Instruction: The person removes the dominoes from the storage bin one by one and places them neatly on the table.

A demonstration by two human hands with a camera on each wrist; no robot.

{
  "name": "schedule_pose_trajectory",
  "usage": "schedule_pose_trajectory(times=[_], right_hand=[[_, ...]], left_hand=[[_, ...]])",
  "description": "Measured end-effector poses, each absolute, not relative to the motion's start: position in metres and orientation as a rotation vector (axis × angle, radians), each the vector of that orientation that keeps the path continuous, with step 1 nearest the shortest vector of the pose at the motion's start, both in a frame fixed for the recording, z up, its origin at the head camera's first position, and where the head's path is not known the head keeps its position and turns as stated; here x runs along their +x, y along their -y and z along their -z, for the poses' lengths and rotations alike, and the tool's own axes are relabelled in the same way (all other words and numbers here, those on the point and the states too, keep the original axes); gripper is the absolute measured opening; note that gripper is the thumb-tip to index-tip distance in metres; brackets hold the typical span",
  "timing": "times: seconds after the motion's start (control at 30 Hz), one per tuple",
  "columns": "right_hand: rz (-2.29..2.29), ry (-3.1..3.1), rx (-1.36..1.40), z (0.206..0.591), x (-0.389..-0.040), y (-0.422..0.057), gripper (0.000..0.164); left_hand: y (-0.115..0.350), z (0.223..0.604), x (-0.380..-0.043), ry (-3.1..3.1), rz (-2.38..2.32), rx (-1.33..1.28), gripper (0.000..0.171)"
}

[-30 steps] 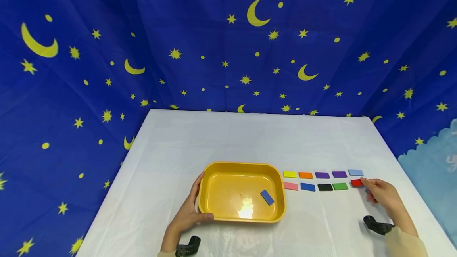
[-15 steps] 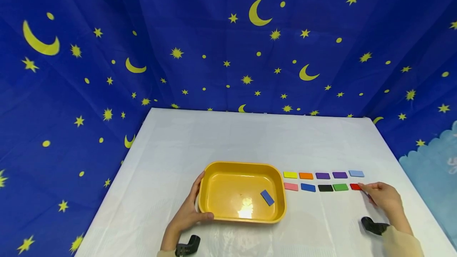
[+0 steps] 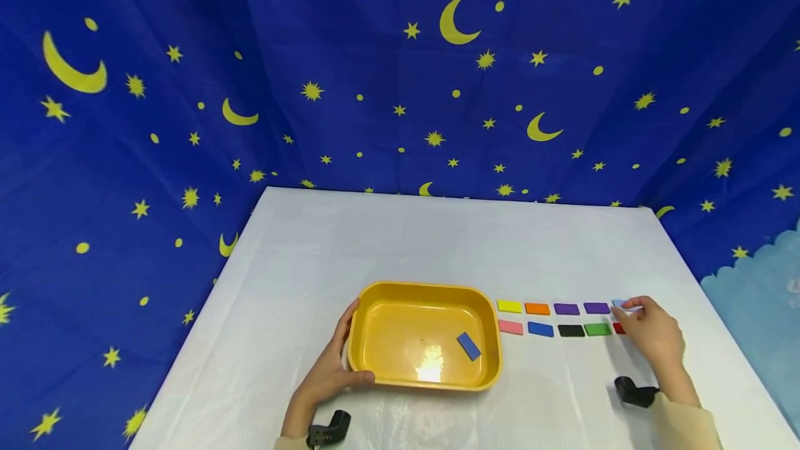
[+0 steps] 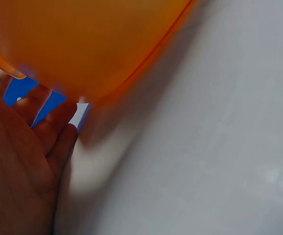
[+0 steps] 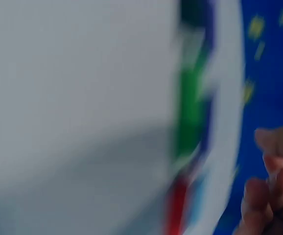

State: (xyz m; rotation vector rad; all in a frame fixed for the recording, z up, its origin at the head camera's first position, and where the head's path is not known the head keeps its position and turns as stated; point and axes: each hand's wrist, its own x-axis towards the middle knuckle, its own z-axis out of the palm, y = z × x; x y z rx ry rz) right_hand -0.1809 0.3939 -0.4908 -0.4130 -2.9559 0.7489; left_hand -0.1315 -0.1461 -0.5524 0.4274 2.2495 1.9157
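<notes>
My left hand [image 3: 328, 370] holds the left end of a yellow tray [image 3: 425, 288], thumb at the near side and fingers along the left wall. In the left wrist view, the fingers touch the tray's wall [image 4: 82, 73]. One blue rectangular tile [image 3: 469, 346] lies inside the tray. My right hand [image 3: 653, 332] hovers over the right end of two rows of coloured tiles, partly covering the light blue tile [image 3: 619, 303] and the red tile [image 3: 619, 328]. In the right wrist view, no tile shows between the thumb and fingers of the right hand [image 5: 276, 191].
Yellow [image 3: 509, 306], orange [image 3: 537, 309] and two purple tiles [image 3: 566, 309] continue the back row. Pink [image 3: 510, 327], blue [image 3: 540, 329], black [image 3: 571, 330] and green tiles [image 3: 598, 329] form the front row. A star-patterned blue curtain [image 3: 375, 54] surrounds the white table [image 3: 375, 235].
My right hand has let go of the red tile, which stays at the end of the front row, and has moved up and left. My left hand and the tray have stayed put.
</notes>
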Motion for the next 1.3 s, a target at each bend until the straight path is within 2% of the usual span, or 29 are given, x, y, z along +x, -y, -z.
schedule_pose_trajectory(times=[0.37,0.5,0.63,0.77,0.97,1.3], right_hand=[[-0.695,3.015,0.621,0.446,-0.204,-0.248,0.012],[-0.574,3.061,1.037,0.434,-0.212,-0.205,0.012],[-0.38,3.176,1.301,0.43,-0.213,-0.171,0.015],[-0.014,3.209,1.392,0.438,-0.21,-0.146,0.024],[0.577,3.057,1.318,0.458,-0.202,-0.127,0.036],[0.79,3.149,1.257,0.459,-0.203,-0.122,0.041]], left_hand=[[0.146,0.554,-0.131,-2.263,-1.903,0.427,0.115],[0.145,0.554,-0.13,-2.26,-1.911,0.409,0.117],[0.145,0.553,-0.131,-2.255,-1.917,0.402,0.116],[0.145,0.552,-0.13,-2.245,-1.92,0.393,0.114],[0.145,0.554,-0.13,-2.23,-1.91,0.415,0.116],[0.146,0.554,-0.131,-2.247,-1.909,0.427,0.116]])
